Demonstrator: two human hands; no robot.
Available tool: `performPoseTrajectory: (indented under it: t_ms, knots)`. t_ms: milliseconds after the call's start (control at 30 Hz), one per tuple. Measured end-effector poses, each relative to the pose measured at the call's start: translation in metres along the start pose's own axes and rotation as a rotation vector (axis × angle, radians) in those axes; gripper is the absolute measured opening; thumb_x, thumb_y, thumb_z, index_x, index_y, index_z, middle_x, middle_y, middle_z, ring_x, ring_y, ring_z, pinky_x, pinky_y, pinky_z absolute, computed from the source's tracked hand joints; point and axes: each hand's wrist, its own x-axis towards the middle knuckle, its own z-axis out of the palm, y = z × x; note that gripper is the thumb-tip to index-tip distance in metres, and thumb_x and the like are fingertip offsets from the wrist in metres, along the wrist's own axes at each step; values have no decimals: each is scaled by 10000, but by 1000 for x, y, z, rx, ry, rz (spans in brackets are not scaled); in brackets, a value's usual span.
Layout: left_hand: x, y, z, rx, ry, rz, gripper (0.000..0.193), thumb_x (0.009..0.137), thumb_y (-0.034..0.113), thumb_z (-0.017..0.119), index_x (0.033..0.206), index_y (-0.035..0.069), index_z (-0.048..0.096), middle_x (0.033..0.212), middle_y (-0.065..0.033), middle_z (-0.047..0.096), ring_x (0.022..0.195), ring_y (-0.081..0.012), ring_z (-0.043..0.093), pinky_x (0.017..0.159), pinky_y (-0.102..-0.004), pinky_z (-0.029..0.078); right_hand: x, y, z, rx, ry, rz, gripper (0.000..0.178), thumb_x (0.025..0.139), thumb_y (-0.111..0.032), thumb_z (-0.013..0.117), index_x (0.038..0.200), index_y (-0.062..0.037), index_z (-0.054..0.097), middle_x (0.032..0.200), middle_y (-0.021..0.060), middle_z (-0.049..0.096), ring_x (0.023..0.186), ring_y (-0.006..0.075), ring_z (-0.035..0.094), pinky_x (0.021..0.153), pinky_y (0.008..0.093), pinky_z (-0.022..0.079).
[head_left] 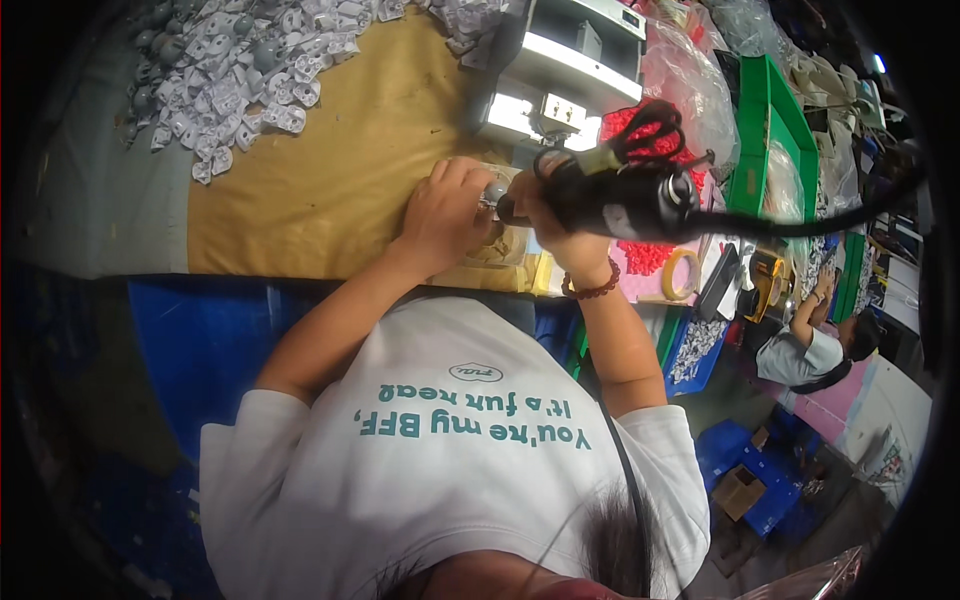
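While clasping the black power tool (622,203) in the right grip (555,235), holds its tip just beside the small grey part (494,191) near the front edge of the bench (310,200); curves the left grip (447,212) beside that part, cannot tell whether grasping

Assembly workshop, heaped white plastic parts (240,75), green crate (750,155), co-worker (800,357) nearby

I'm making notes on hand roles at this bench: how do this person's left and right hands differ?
The right hand grips a black tool; the left hand has its fingers by a small grey part. The right hand has a dark red bracelet at its wrist; the left hand shows none. Both are ungloved.
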Motion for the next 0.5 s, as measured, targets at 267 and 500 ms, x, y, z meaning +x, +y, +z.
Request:
performPoseTrajectory:
  t_ms: [267,500]
  knots:
    - [-6,7,-1,10,-53,-88,385,757,113,758,1106,44,609,1266,-103,555,1177,-328,504,974,-414,443,18,31,-53,678,786,583,314,951,-168,663,1193,-19,528,854,51,651,721,120,613,665,278,488]
    - [-18,-1,7,-37,32,71,363,731,66,781,1055,53,617,1090,-83,665,1088,-318,577,908,-408,484,-20,31,-20,-80,494,243,288,871,-54,680,1153,-16,635,1076,113,641,928,210,596,787,319,466]
